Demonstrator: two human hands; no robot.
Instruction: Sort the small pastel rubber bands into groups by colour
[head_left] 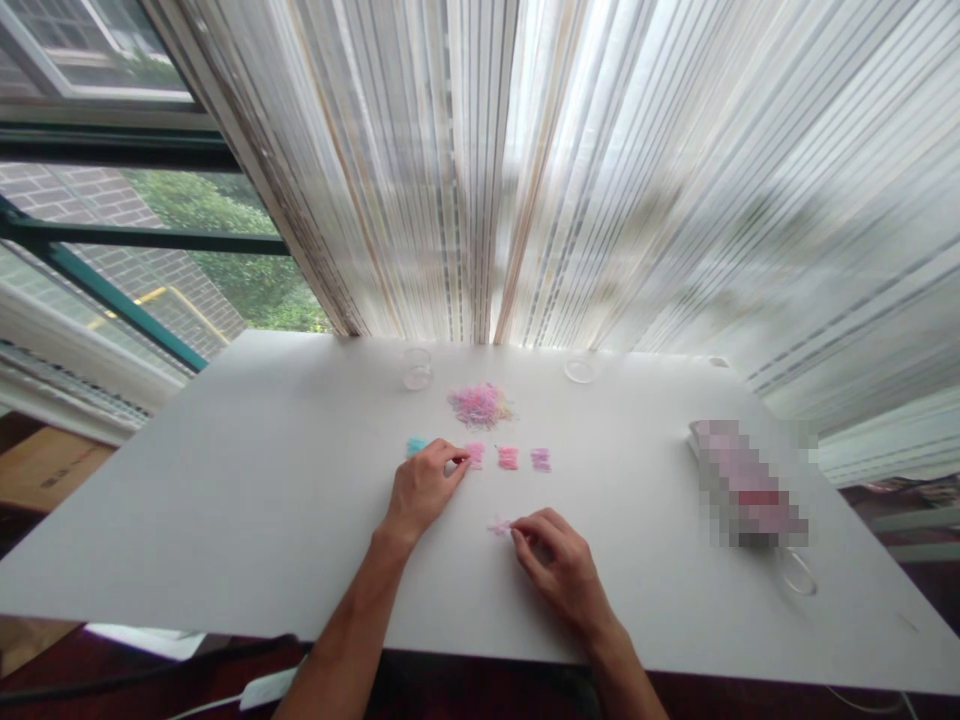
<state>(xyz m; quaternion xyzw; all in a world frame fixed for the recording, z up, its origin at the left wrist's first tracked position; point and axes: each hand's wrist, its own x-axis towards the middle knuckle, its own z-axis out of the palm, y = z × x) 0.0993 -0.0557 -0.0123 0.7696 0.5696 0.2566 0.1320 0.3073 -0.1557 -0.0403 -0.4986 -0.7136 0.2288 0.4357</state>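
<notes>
My left hand [427, 488] reaches to the pink group [475, 455] of small thin pieces, its thumb and index finger pinched together at the group's edge. Partly behind that hand lies a turquoise group [416, 446]. To the right sit a coral group [508, 458] and a lilac group [541, 460], each laid out in a neat block. Lower down, my right hand [556, 560] has its thumb and index finger closed at a small loose cluster of pale pink pieces [499, 526]. Whatever lies between the fingertips of either hand is too small to make out.
A mixed pastel heap [481, 405] of thin pieces lies beyond the groups on the white table [247, 480]. Behind it stand a clear round container [417, 370] and a clear lid [580, 371]. A blurred-out object with a loop [746, 485] is at the right.
</notes>
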